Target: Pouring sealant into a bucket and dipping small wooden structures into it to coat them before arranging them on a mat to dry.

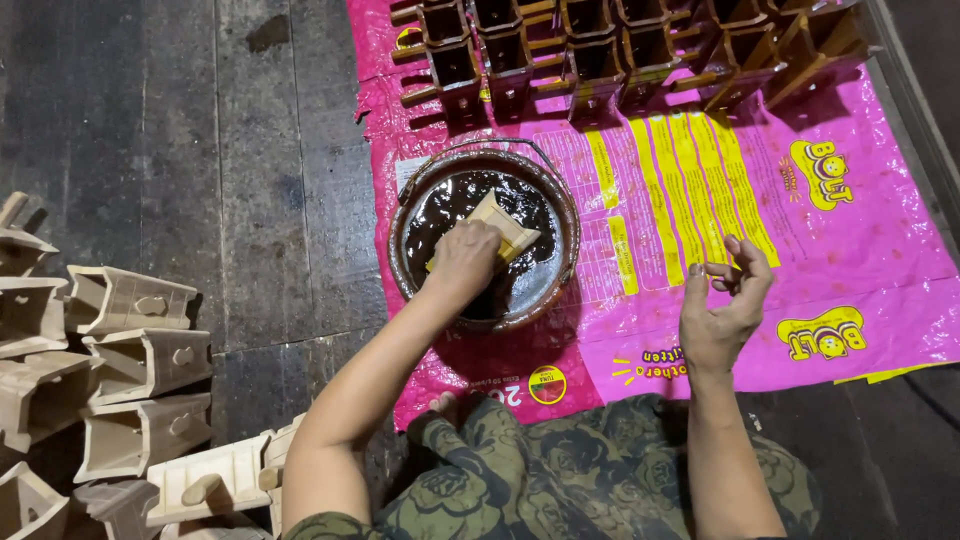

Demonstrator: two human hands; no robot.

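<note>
**Left hand dipping bare wood piece in stain bowl**

Left hand (465, 262) is closed over a pale unstained wooden piece (503, 226), pressing it into the dark brown liquid in the round bowl (560, 205). The bowl sits near the left edge of the pink plastic sheet (850, 260), just below the row of already dark-stained pieces (620, 50) along the sheet's top edge. Right hand (728, 300) is empty, fingers loosely curled, hovering over the sheet's lower middle, well apart from the bowl.

To do the dip well, judging from this: turn the piece so every face gets wetted (one corner is dry above the surface), keep the grip at one end, and let excess drip over the bowl rather than the sheet. The free hand looks best placed to steady the bowl rim.

Stack of raw pieces (130, 360) lies on the dark floor at the person's left.
</note>
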